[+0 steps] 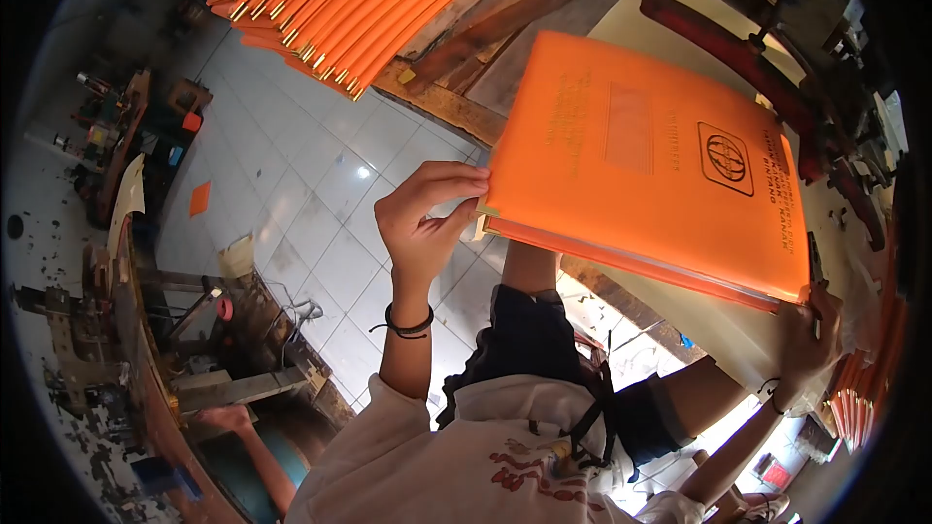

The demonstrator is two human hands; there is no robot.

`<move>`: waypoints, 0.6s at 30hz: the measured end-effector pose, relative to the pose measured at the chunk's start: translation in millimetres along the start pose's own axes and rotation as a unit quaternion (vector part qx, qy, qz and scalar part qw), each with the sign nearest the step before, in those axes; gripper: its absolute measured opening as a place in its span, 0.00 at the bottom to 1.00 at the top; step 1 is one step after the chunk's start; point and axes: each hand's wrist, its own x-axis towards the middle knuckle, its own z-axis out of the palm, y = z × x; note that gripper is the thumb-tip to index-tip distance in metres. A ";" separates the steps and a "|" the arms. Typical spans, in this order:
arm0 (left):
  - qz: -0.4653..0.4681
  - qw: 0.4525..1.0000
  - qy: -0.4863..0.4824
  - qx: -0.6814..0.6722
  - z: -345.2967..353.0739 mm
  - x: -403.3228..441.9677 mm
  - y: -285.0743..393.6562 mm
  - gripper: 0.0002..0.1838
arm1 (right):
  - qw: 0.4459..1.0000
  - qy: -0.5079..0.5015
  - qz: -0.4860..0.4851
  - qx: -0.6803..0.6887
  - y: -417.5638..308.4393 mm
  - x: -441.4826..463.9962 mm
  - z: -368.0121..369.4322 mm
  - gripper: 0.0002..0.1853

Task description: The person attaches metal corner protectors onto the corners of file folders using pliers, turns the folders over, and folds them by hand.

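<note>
An orange folder [650,223] with gold lettering and a dark globe emblem is held tilted above the worktable. My left hand [432,209] pinches its left corner between thumb and fingers, beside a small gold metal corner piece [488,210]. At the opposite near corner my right hand [814,335] is closed around the edge. That hand lies in shadow, and its fingertips are partly hidden. Layered edges and a clear plastic strip show along the folder's near side.
Overlapping orange folders [359,0] with gold corners lie at the upper left on a wooden bench [447,107]. A dark red curved bar [723,49] crosses the right side. More orange folders [859,403] stand lower right. Another person's arm [257,446] shows lower left.
</note>
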 end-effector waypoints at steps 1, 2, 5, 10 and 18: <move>0.003 1.000 -0.002 0.002 -0.2 -1.0 -0.5 0.16 | 1.000 -0.012 0.009 -0.001 3.2 -2.5 -2.4 0.13; 0.003 1.000 -0.005 0.005 -0.2 -1.8 -0.8 0.16 | 1.000 -0.024 0.019 -0.002 6.3 -5.2 -4.7 0.12; 0.005 1.000 -0.015 0.016 -0.9 -4.2 -1.9 0.17 | 0.997 -0.075 0.025 0.005 16.1 -6.9 -11.6 0.10; 0.012 0.998 -0.037 0.038 -2.5 -9.1 -3.0 0.18 | 0.988 -0.133 0.076 0.035 13.0 -6.3 -14.2 0.11; -0.008 0.999 -0.027 -0.014 -2.9 -19.4 -11.2 0.18 | 0.980 -0.156 0.035 0.121 2.4 6.6 -7.9 0.13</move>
